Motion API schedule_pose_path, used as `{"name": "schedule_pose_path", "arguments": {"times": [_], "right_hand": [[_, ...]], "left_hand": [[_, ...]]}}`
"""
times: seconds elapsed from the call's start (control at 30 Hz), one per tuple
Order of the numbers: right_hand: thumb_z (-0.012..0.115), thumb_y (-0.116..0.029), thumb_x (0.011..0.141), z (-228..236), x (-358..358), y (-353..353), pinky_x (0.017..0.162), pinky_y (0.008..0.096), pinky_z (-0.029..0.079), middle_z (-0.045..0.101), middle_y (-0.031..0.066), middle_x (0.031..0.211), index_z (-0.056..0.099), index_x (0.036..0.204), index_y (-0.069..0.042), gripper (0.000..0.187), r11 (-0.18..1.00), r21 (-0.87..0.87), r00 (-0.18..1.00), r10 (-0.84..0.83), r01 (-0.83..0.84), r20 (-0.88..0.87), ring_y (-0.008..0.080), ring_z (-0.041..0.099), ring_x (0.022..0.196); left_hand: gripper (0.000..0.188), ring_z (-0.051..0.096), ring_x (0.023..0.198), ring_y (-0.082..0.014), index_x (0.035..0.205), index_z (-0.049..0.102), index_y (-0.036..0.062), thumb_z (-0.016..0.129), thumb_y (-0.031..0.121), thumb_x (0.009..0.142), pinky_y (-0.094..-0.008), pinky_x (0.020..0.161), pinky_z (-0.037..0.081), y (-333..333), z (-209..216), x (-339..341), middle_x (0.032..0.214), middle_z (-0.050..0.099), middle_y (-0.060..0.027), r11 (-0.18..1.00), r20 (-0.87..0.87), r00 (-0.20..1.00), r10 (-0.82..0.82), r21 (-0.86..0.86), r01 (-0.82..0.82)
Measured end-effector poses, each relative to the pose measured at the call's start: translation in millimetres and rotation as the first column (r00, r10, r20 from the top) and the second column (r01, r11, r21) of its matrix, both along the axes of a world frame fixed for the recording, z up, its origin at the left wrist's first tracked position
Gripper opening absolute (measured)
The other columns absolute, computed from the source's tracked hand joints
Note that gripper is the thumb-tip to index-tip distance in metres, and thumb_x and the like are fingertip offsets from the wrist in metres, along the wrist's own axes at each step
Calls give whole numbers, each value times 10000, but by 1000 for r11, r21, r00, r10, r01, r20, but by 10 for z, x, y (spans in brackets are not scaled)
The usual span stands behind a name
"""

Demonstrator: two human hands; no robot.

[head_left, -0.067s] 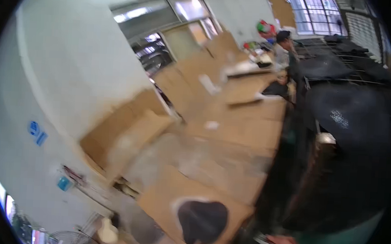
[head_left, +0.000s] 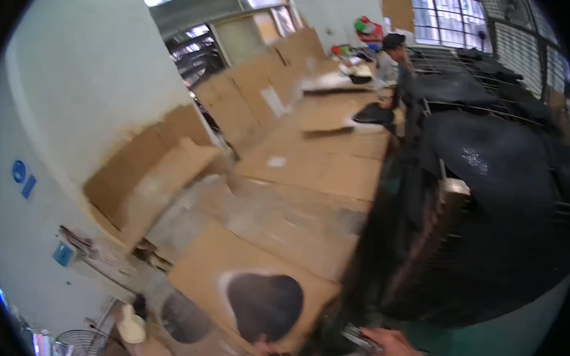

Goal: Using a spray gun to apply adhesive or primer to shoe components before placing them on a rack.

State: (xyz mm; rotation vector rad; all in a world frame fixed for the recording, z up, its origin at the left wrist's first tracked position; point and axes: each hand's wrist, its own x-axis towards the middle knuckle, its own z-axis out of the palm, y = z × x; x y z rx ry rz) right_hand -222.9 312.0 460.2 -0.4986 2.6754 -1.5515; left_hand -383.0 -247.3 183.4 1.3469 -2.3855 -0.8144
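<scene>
A black, rounded sheet piece (head_left: 265, 306) lies flat on a cardboard sheet (head_left: 191, 264), with a white powdery halo on the cardboard around its left and upper edges. My left hand (head_left: 267, 348) is at the near edge of this piece, its fingertips on or just beside it; blur hides how the fingers are set. To the right, apart from the piece, my right hand (head_left: 395, 352) is closed around a silvery metal tool (head_left: 361, 338). A dark band circles the right wrist. The tool's exact kind is not clear.
A long cardboard-covered table (head_left: 324, 174) stretches away. Black sheets (head_left: 495, 152) drape over a rack at the right. Farther back, a person (head_left: 390, 60) in a dark cap stands by another black piece (head_left: 374, 113). A cream-coloured container (head_left: 132, 325) and a wire fan guard (head_left: 85, 343) are near left.
My view has swung to the right, so everything sits farther left in the picture. Both hands keep about the same place relative to the black piece.
</scene>
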Motion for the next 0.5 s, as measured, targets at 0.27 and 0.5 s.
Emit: {"name": "schedule_pose_path", "arguments": {"times": [0.27, 0.5], "right_hand": [[613, -7, 813, 36, 35, -24, 781, 434, 518, 658, 189, 1020, 568, 1378, -36, 568, 999, 40, 991, 19, -24, 129, 405, 645, 884], [643, 13, 713, 10, 180, 25, 894, 427, 507, 634, 254, 1157, 510, 1400, 27, 700, 984, 140, 955, 65, -110, 290, 433, 625, 1042]], "left_hand": [[738, 629, 1105, -405, 1277, 579, -109, 781, 442, 829, -456, 948, 487, 1185, -1098, 717, 1298, 635, -252, 797, -272, 947, 170, 604, 31], [573, 652, 1129, -316, 1227, 638, -89, 728, 366, 890, -414, 940, 500, 1269, -602, 786, 1273, 661, -221, 817, -49, 978, -204, 542, 198]]}}
